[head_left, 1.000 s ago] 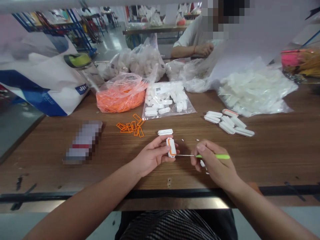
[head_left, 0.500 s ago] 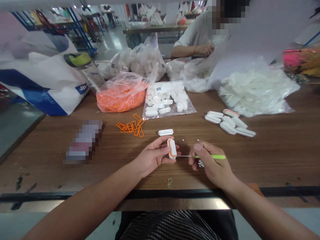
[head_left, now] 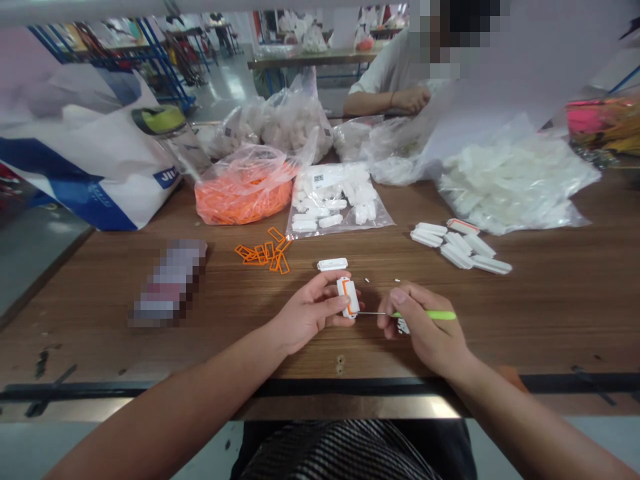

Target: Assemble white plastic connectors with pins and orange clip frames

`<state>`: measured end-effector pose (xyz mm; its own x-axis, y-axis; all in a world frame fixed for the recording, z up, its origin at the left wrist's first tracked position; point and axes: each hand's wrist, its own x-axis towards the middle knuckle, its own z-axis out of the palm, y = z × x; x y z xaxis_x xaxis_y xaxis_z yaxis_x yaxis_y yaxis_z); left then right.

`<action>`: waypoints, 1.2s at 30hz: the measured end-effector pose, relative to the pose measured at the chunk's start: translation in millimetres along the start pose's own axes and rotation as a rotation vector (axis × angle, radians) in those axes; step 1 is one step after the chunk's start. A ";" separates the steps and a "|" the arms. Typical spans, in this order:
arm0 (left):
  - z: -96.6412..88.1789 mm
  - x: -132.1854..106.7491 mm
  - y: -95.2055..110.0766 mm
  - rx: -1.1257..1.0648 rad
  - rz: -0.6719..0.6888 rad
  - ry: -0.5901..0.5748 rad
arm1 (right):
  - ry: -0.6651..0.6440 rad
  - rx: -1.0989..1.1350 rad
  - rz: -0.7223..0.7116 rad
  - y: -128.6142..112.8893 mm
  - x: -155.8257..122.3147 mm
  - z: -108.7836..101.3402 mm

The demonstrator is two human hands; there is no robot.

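My left hand (head_left: 313,310) is closed round a small white plastic case (head_left: 352,293) with an orange rectangular ring on it, thumb pressed on its face. In my right hand (head_left: 425,323) is a thin metal pick with a lime-green handle (head_left: 441,315). The pick's tip meets the lower right edge of the case; exactly how it touches is too small to tell. Just beyond my left fingers lies another white case (head_left: 333,265). Some small white bits (head_left: 403,325) show beneath my right hand, partly hidden by it.
Loose orange rings (head_left: 265,252) lie left of centre, before a bag of orange rings (head_left: 245,197). Behind are a bag of white parts (head_left: 335,200) and a larger bag (head_left: 515,180). Several white cases (head_left: 457,250) lie at right. A person's arm (head_left: 385,101) is across the table.
The white case has turned slightly in my left hand and shifted a little to the right. My right hand and the pick have also moved slightly right.
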<state>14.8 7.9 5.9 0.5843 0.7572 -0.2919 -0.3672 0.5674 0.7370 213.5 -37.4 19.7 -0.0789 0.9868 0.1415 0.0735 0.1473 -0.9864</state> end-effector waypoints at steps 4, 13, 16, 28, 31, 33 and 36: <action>-0.6 0.0 -0.9 0.020 0.003 -0.002 | -0.006 -0.008 -0.006 1.2 -1.5 -0.4; -0.2 -1.7 -3.9 0.100 0.026 -0.091 | 0.178 0.082 -0.019 -1.1 0.8 0.1; -1.1 -2.9 -4.1 0.140 0.028 -0.107 | 0.190 0.063 -0.021 -2.4 3.0 0.5; 0.5 -4.2 -1.4 0.191 0.001 -0.073 | 0.123 -0.101 -0.067 -2.7 3.3 -1.2; -1.2 -3.7 -2.4 0.160 -0.009 -0.083 | 0.138 -0.115 -0.058 -1.6 2.5 -1.5; -2.5 -3.3 -3.5 0.140 -0.003 -0.087 | 0.157 -0.135 -0.041 -1.5 2.9 -2.2; -3.3 -2.8 -4.7 0.110 0.002 -0.099 | 0.162 -0.183 -0.038 -2.5 3.8 -3.5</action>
<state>12.5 4.2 1.3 0.6541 0.7197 -0.2327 -0.2899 0.5227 0.8017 216.5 -33.7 23.0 0.0742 0.9761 0.2040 0.2531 0.1795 -0.9507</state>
